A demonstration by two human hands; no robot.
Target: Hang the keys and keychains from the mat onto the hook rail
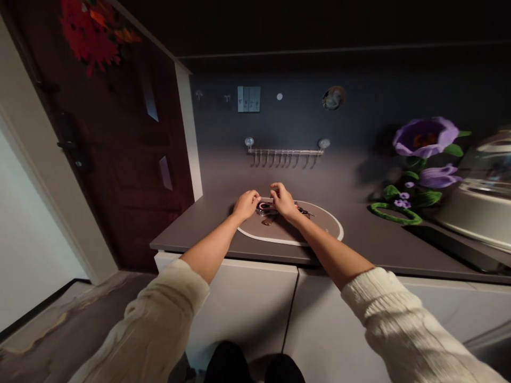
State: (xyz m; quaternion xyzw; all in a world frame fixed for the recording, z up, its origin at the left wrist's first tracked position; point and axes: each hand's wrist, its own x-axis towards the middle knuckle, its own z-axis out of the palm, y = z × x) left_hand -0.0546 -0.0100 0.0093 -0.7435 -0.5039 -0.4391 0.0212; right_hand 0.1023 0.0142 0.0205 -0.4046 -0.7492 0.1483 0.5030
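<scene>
My left hand [247,204] is at the left side of an oval mat [255,234] with a pale rim. Its fingers are curled together, and whatever they may hold is too small to make out. Just beside its fingertips lie a pink ring-shaped piece [263,206] and a brown rounded piece [267,222], part of a small dark cluster that looks like keys and trinkets. Over the middle of this cluster is my right hand [282,202], its fingers bent but apart, with nothing visible between them. Thin dark pieces [306,212] stick out to its right; the rest is hidden beneath it.
A rail with several hooks [285,152] is fixed to the wall behind the grey counter [359,239]. Purple knitted-looking flowers [427,138] and a pale round appliance [479,207] with a clear top stand at right. A dark red door [131,159] is at left.
</scene>
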